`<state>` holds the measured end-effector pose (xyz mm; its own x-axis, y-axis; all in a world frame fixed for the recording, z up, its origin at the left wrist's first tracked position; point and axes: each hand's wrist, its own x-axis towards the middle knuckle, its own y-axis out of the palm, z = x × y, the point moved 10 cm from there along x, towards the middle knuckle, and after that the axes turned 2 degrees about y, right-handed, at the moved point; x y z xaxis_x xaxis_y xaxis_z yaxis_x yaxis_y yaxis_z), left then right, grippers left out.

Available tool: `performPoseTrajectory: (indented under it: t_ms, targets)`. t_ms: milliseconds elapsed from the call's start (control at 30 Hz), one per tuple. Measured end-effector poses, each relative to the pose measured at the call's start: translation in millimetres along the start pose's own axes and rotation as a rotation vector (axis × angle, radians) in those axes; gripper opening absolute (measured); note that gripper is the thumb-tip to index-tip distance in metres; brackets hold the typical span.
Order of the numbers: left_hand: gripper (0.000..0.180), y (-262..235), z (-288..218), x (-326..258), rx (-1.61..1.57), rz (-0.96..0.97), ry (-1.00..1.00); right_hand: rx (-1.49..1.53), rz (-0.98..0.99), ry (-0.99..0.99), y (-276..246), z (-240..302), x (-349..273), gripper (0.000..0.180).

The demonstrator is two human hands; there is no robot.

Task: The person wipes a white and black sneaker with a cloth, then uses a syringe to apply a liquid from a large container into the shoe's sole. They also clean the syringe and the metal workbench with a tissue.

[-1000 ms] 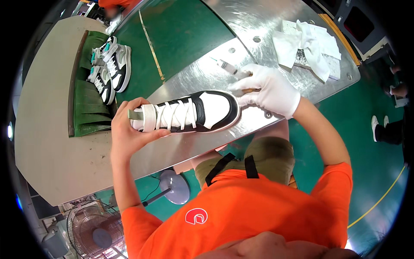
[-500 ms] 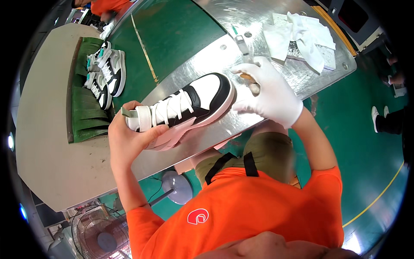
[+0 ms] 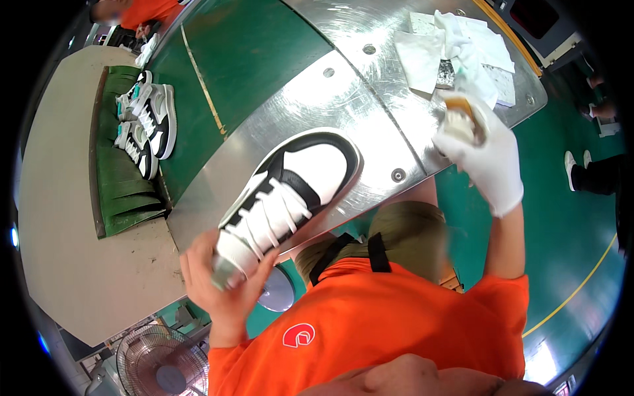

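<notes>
Sneaker black-and-white, gripped at heel by bare left hand, tilted toe-up over tabletop near edge, upper exposed for inspection. Gloved right hand closed around small brush, near cloths.

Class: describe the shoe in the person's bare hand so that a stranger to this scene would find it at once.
Start at the shiny metal table in the middle. The black-and-white sneaker lies tilted over its near edge, heel gripped by the bare left hand. Unlike the shoes with teal accents resting on the green belt, it is held in hand.
</notes>
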<state>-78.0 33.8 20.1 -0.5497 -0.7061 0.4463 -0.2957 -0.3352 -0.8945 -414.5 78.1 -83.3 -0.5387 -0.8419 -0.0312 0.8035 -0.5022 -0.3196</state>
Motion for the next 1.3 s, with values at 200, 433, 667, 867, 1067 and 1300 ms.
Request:
performPoseTrajectory:
  t_ms: [200, 433, 667, 867, 1067, 1300]
  targets:
    - [0.08, 3, -4, -16, -0.002, -0.016, -0.007, 0.81, 0.413, 0.109, 45, -8, -61, 0.056]
    - [0.076, 5, -6, -5, 0.014, -0.024, 0.007, 1.099, 0.639, -0.057, 76, -5, -62, 0.058]
    - [0.076, 9, -1, -2, -0.017, 0.001, -0.046, 1.076, 0.691, -0.011, 85, -11, -54, 0.058]
    - [0.073, 12, 6, -8, -0.082, 0.044, -0.125, 1.063, 0.724, 0.042, 84, -14, -54, 0.057]
    - [0.075, 17, 11, -4, -0.158, 0.058, -0.14, 0.988, 0.791, -0.023, 87, -20, -59, 0.056]
    - [0.074, 18, 14, 1, -0.143, 0.011, -0.137, 1.014, 0.789, 0.12, 96, -27, -74, 0.054]
